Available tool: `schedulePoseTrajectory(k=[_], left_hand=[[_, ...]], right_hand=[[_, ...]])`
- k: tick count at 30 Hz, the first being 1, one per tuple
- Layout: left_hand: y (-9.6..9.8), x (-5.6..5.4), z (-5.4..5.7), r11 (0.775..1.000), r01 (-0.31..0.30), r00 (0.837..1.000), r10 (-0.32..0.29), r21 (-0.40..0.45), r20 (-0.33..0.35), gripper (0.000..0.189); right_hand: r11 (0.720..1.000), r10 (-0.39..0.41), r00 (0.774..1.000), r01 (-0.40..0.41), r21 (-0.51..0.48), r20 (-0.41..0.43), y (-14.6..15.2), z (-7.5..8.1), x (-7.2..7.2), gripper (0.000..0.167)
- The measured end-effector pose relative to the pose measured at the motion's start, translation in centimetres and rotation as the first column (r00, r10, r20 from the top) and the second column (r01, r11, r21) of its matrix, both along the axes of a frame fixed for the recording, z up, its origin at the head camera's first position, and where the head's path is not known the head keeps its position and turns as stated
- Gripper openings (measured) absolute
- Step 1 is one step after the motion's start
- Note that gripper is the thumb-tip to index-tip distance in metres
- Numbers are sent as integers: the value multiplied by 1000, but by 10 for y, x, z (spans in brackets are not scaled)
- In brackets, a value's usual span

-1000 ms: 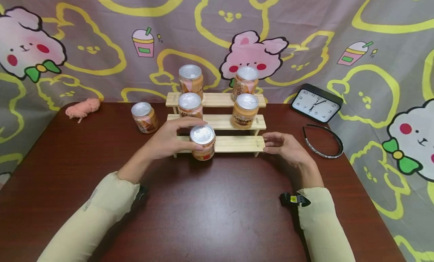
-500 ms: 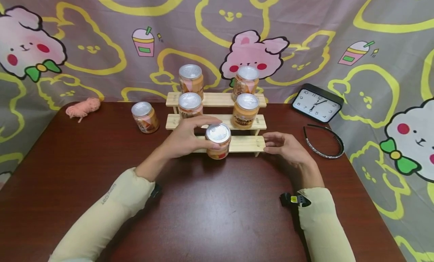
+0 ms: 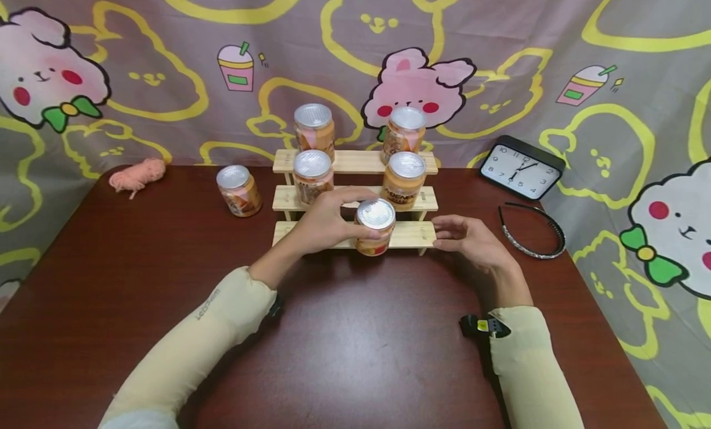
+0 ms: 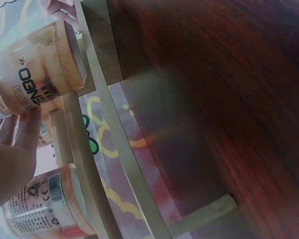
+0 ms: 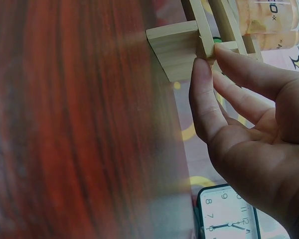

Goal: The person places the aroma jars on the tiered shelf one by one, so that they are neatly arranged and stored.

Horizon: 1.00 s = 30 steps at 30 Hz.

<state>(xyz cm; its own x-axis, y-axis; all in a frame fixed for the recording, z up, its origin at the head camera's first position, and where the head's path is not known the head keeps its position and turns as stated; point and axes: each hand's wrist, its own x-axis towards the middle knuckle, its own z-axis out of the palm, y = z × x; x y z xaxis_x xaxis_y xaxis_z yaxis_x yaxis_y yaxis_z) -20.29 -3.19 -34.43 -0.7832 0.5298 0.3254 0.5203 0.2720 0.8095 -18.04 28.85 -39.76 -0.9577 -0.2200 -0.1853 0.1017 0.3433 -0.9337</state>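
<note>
My left hand [image 3: 324,224] grips a clear orange-filled can [image 3: 378,244] with a silver lid, thumb in front and fingers behind. The can is upright, close over the right half of the lowest step of a three-step wooden display shelf [image 3: 413,233]. In the left wrist view, dark lettering shows on the held can [image 4: 37,74]. At the right end of that same step, my right hand [image 3: 472,242] pinches the board's end between thumb and fingers; the right wrist view shows the fingertips [image 5: 203,69] right at the wood. Two similar cans [image 3: 403,185] stand on the middle step.
Two more cans [image 3: 313,133] occupy the top step. Another can [image 3: 240,194] stands on the table [image 3: 355,355] left of the shelf, with pink yarn [image 3: 137,176] farther left. A clock [image 3: 521,170] and a headband [image 3: 533,234] lie right. Behind hangs a patterned cloth [image 3: 183,139].
My left hand has carried the can rightward along the front of the lowest step, uncovering that step's left end. My right hand stays at the step's right end.
</note>
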Motion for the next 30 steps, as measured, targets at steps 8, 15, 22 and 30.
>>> schedulePoseTrajectory(k=[8,15,22,30], left_hand=[[15,-6,-3,1000,-1,999,2,20,-34,65],[22,-7,-9,999,-32,999,34,38,-37,63],[26,-7,-11,997,-25,999,28,72,-44,62],[30,-5,-12,997,-31,999,35,75,-41,62]], right_hand=[[1000,4,1000,-4,-20,-1,2,-1,0,52],[1000,8,1000,-8,-24,3,1,0,0,52],[999,5,1000,-5,-31,13,0,2,0,52],[1000,3,1000,-2,-15,7,0,0,0,51]])
